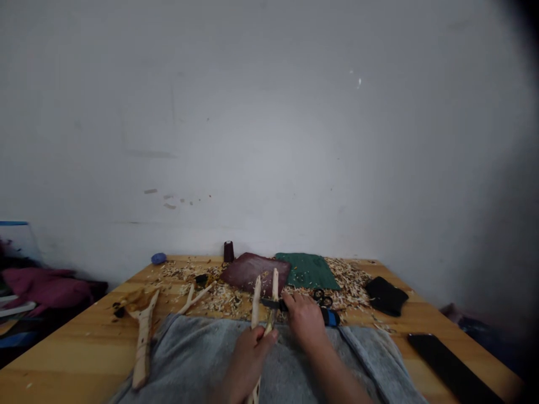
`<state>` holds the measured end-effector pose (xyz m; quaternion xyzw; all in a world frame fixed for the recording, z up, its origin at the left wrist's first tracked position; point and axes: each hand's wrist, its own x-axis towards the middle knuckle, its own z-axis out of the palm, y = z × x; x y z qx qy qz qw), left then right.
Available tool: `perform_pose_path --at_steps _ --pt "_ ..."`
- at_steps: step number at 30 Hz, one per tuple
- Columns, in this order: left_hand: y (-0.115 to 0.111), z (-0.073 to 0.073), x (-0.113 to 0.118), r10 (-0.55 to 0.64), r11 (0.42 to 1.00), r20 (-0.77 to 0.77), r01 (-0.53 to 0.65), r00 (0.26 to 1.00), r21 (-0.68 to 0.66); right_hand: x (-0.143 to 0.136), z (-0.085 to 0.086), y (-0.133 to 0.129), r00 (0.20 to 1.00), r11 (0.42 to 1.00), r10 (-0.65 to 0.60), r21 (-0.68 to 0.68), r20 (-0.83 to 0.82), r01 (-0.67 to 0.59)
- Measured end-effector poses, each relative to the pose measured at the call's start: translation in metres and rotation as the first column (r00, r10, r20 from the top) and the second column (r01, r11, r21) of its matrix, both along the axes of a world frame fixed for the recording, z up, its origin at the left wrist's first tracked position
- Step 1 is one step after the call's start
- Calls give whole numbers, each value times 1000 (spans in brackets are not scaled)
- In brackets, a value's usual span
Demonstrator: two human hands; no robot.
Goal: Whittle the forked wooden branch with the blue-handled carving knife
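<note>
My left hand (249, 352) is closed around a peeled, Y-shaped forked stick (256, 303), its two prongs pointing away from me. My right hand (304, 317) is closed on the dark handle of a knife (269, 303). The knife's blade points left and lies across the right prong; whether it touches the wood I cannot tell. Under both forearms spreads a grey cloth (189, 359). A black-and-blue object (331, 317), its kind unclear, lies just right of my right hand, with black-handled scissors (322, 297) behind it.
Left on the wooden table (71, 359) lie a larger forked stick (143, 342) and a smaller one (196, 298). Wood shavings (349, 280) surround maroon (248, 269) and green sheets (309, 269). A thread spool (228, 251) stands behind. A black cloth (386, 295) and black slab (450, 367) lie right.
</note>
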<state>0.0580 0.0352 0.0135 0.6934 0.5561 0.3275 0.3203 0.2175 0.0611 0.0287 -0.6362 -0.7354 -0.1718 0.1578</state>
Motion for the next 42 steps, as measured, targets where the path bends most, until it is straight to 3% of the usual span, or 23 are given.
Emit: perform_pose_path --at_steps 5,9,11,16,19,27,36,42 --pt "-3 10 -2 -33 998 10 33 999 -49 13 -2 9 1000 1000 -17 27 -1 17" --pt "-8 14 -5 -14 999 42 16 999 -51 48 -2 18 949 952 -306 -41 -78 303" --pt "-8 13 -5 -4 999 49 7 999 -51 56 -2 18 938 943 -332 -30 -101 331" --pt "-5 11 -2 -5 999 42 7 999 -39 28 3 3 988 996 -77 31 -136 82" --pt "-3 11 -3 15 999 37 -13 999 -51 8 8 -6 993 1000 27 4 -117 -27" --pt "-5 11 -3 8 999 52 -6 999 -38 -1 11 -11 999 997 28 -68 -34 -31" --pt "-4 3 -4 -50 996 86 56 995 -65 -1 4 -6 1000 999 15 -43 -23 -16" --pt "-4 7 -4 -61 997 55 64 997 -52 2 0 -2 1000 1000 14 -22 -20 -14"
